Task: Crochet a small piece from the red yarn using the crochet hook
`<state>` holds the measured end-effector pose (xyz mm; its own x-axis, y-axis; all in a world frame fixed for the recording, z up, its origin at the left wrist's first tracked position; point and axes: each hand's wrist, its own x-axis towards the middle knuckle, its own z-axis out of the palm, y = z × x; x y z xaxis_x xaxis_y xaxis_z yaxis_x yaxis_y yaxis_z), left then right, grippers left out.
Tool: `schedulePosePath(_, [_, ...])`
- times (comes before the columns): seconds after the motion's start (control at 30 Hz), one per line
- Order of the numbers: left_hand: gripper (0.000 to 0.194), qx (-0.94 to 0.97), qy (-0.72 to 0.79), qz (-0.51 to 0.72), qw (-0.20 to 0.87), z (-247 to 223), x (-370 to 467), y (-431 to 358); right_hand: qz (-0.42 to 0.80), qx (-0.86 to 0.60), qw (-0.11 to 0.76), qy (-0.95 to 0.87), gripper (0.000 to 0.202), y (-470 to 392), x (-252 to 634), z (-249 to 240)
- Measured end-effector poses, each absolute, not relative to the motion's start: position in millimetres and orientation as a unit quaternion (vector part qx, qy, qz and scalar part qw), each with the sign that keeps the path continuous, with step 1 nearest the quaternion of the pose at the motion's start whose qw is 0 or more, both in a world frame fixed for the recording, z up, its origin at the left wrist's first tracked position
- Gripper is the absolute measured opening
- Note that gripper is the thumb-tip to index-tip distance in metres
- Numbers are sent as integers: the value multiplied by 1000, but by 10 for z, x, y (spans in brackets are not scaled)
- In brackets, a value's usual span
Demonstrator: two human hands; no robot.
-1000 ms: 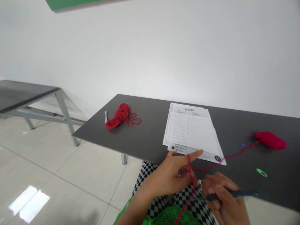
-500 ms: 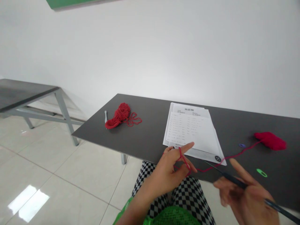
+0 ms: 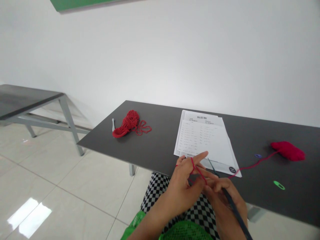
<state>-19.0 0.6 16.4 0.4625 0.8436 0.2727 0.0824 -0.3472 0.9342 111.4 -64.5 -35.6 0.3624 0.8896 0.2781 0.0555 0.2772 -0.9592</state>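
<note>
The left hand holds looped red yarn; touching it, the right hand grips a dark hook slanting far-left.

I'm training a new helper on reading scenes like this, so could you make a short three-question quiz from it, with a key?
1. Multiple choice: which hand holds the dark hook?
A) left
B) right
C) neither

2. True or false: the green clip lies to the right of the papers in the picture.

3. Fill in the missing word: the red strand crosses the ____ finger of the left hand.

Key:
1. B, the right hand
2. True
3. index
</note>
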Motion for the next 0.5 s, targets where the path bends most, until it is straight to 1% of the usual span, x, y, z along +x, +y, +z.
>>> schedulePosePath(0.07, [66, 688, 313, 404, 516, 151, -197, 2, 336, -486, 666, -455, 37, -628, 1089, -367])
schedulePosePath(0.17, [72, 654, 304, 381, 579, 151, -224, 2, 355, -477, 665, -452, 34, -609, 1088, -302])
schedulePosePath(0.23, [71, 690, 315, 339, 556, 176, -241, 2, 346, -486, 660, -457, 32, -606, 1111, -234])
schedulePosePath(0.3, [66, 757, 342, 289, 476, 212, -249, 0, 300, -505, 660, -468, 32, -624, 1132, -183])
schedulePosePath(0.37, [62, 796, 360, 257, 413, 236, -244, -4, 224, -538, 650, -489, 30, -662, 1131, -172])
schedulePosePath(0.43, [62, 791, 349, 258, 431, 225, -224, -7, 134, -575, 623, -514, 27, -705, 1099, -209])
schedulePosePath(0.5, [63, 747, 318, 286, 508, 174, -188, -5, 54, -605, 581, -541, 27, -727, 1049, -274])
